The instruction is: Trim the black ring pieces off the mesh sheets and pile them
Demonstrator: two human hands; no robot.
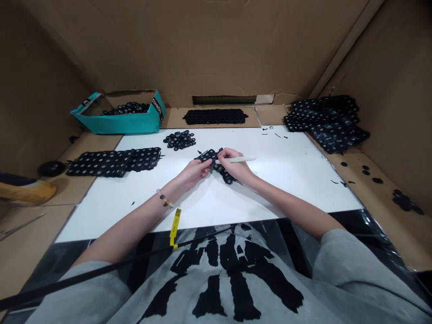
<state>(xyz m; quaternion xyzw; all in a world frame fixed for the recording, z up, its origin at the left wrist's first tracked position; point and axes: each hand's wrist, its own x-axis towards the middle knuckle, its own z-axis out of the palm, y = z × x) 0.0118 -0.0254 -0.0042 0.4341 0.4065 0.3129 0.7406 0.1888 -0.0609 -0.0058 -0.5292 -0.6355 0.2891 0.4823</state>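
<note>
A small black sheet with pale round dots [228, 174] is between my hands, just above the middle of the white board [283, 180]. My left hand [195, 172] pinches its left part between thumb and fingers. My right hand [235, 165] is closed around a slim white pen-like tool [243, 159], whose tip meets the dotted sheet and whose back end points right. Some of the sheet is hidden behind my fingers. A small pile of loose black rings [179, 140] lies on the board, up and to the left of my hands.
Black dotted sheets [101, 163] lie at the left and more are heaped [327, 119] at the back right. A teal box [118, 123] holds black rings. Another black strip [215, 116] rests at the back. Tweezers [22, 226] lie far left; cardboard walls [209, 49] surround the board.
</note>
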